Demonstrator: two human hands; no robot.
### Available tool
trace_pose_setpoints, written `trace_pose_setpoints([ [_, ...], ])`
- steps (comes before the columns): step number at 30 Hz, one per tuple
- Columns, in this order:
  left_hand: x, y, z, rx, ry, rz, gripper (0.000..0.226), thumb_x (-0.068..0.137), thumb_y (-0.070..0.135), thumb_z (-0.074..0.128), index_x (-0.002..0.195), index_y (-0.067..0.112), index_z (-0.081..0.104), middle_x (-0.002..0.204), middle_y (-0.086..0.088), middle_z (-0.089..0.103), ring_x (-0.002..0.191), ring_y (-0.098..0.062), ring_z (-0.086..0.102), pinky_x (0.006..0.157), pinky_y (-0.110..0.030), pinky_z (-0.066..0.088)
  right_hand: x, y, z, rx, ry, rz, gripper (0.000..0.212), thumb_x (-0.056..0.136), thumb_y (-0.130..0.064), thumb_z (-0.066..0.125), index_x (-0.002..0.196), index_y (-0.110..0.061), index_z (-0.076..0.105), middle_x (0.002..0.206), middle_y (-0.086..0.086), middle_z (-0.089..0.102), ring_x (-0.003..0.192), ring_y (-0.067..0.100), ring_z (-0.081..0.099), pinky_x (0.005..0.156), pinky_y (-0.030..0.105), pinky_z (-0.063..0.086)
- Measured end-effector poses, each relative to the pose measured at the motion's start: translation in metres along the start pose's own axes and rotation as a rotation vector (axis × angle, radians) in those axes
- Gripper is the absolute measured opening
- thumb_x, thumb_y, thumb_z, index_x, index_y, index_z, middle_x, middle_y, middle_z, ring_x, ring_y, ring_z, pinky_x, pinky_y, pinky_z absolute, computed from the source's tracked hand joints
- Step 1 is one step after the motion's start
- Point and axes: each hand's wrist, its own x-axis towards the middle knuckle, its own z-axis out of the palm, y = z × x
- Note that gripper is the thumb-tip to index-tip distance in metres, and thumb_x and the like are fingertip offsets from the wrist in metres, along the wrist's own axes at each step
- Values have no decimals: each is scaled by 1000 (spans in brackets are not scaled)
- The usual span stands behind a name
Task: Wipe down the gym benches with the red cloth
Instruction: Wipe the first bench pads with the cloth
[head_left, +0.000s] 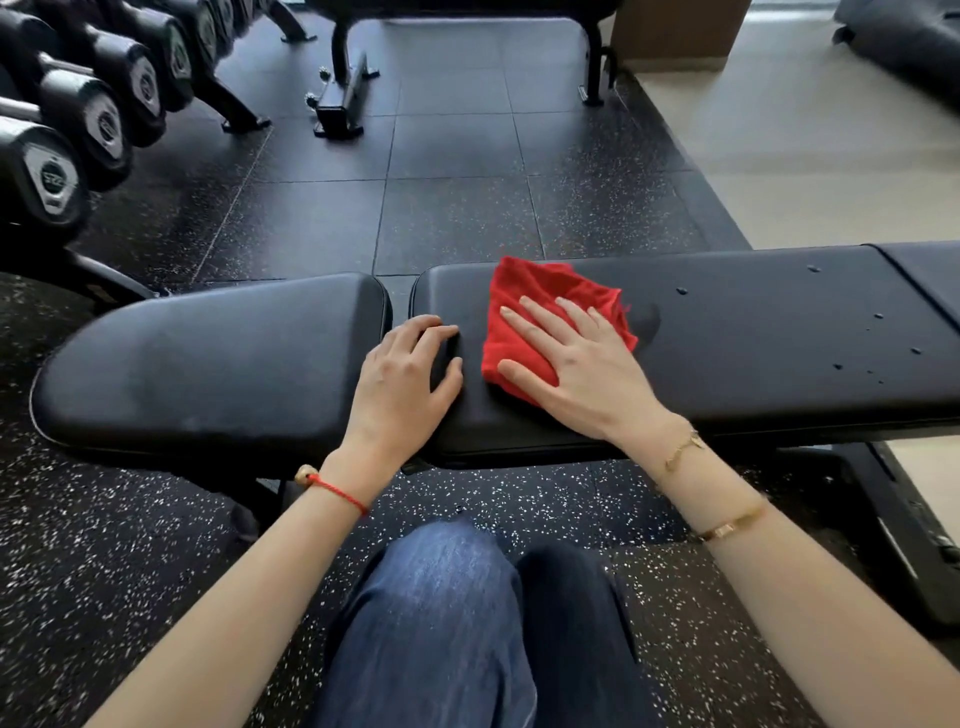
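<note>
A black padded gym bench (753, 338) lies across the view, its seat pad (208, 364) on the left split from the long back pad by a narrow gap. On the left end of the back pad lies a crumpled red cloth (530, 291). My right hand (576, 358) presses flat on the cloth with fingers spread. My left hand (410, 374) rests on the back pad's left edge beside the gap, fingers curled over it, touching no cloth. Small water droplets (813, 269) dot the pad to the right of the cloth.
A rack of black dumbbells (78, 130) stands at the far left. Another bench frame (343, 93) stands behind on the speckled rubber floor. A tan floor (805, 156) begins at the right. My knees in blue jeans (447, 597) are just before the bench.
</note>
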Motion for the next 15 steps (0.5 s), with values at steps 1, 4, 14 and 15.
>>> trace_pose_setpoints([
  [1,0,-1,0,-1,-2,3,36,93,25,60,128,13,62,135,-5,57,126,-24,53,107,-41,42,-6,8,-2,-20,0,3,73,84,-77,11,151,-48,17,161,-18,18,150,20,15,122,44,7],
  [4,-1,-2,1,-5,-1,-4,37,95,27,59,129,13,61,136,-4,56,127,-23,52,108,-40,41,-3,34,-12,-102,-17,56,78,80,-82,8,151,-50,16,161,-18,18,150,22,14,122,49,3],
  [14,-2,1,2,-3,5,-11,37,95,26,58,129,12,61,136,-4,55,128,-23,51,107,-37,40,18,15,-7,-32,-49,123,78,87,-78,23,155,-40,10,164,-9,11,150,34,8,123,46,3],
  [15,-2,0,2,-4,7,-9,37,95,27,59,129,12,61,136,-4,55,128,-22,51,107,-37,40,8,14,-7,-32,-36,96,78,87,-78,21,155,-39,10,164,-9,11,150,33,9,123,46,4],
])
